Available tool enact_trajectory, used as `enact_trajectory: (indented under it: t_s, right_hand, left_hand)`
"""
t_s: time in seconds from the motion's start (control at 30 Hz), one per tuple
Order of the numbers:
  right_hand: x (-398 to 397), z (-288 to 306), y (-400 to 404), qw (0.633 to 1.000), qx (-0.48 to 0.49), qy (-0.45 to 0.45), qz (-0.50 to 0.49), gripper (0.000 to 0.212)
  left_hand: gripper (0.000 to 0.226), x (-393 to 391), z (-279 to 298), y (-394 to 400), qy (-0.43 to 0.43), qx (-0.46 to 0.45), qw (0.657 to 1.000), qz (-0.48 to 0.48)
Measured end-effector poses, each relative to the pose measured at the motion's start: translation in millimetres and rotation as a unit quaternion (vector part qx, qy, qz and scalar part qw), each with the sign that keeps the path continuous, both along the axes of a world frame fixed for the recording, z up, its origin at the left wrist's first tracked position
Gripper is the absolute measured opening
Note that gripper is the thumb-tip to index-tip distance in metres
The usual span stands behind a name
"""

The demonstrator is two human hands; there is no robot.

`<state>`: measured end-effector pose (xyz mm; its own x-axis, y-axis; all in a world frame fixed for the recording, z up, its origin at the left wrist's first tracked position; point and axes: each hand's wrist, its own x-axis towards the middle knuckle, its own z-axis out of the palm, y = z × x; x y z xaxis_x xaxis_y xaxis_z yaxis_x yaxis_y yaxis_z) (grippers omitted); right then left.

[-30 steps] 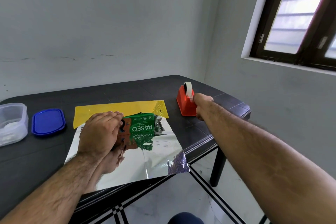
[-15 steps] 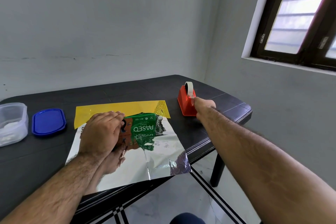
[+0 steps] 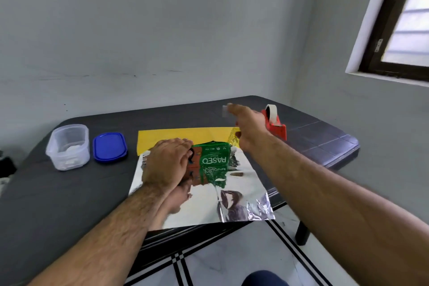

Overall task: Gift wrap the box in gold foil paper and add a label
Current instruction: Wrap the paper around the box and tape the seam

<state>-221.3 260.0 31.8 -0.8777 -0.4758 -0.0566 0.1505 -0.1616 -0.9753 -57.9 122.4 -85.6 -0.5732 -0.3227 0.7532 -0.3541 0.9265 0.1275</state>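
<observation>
Fingers (image 3: 185, 146) flat on box (image 3: 212, 158)

Right hand (image 3: 249, 126) motion-blurred (perhaps pinching tape), box (image 3: 210, 158) half hidden under left hand (image 3: 167, 161)

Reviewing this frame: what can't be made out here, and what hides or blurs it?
Head view only:
- Right hand: motion-blurred; a pale tape strip shows at its fingers, but the grip itself is unclear.
- Box: its left part is covered by the left hand; only the green end shows.
- Foil paper: mirror reflections mask its surface.
- Clear container: whitish contents too small to identify.
- Tape dispenser: partly behind the right hand.
</observation>
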Motion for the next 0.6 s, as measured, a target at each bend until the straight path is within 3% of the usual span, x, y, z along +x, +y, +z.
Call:
enact_trajectory:
  t_s: [0.23, 0.4, 0.6]
  right_hand:
    - [54, -26, -34, 0.995, 0.038, -0.054, 0.08, 0.025]
    - [75, -34, -37, 0.995, 0.028, -0.074, 0.068, 0.029]
    - [84, -38, -29, 0.996, 0.019, -0.079, 0.044, 0.025]
  left_hand:
    - [0.033, 8, 27, -10, -0.05, 0.02, 0.999, -0.004]
    - [0.057, 24, 42, -19, -0.048, 0.132, 0.988, -0.06]
    - [0.023, 29, 50, -26, -0.105, 0.053, 0.99, -0.072]
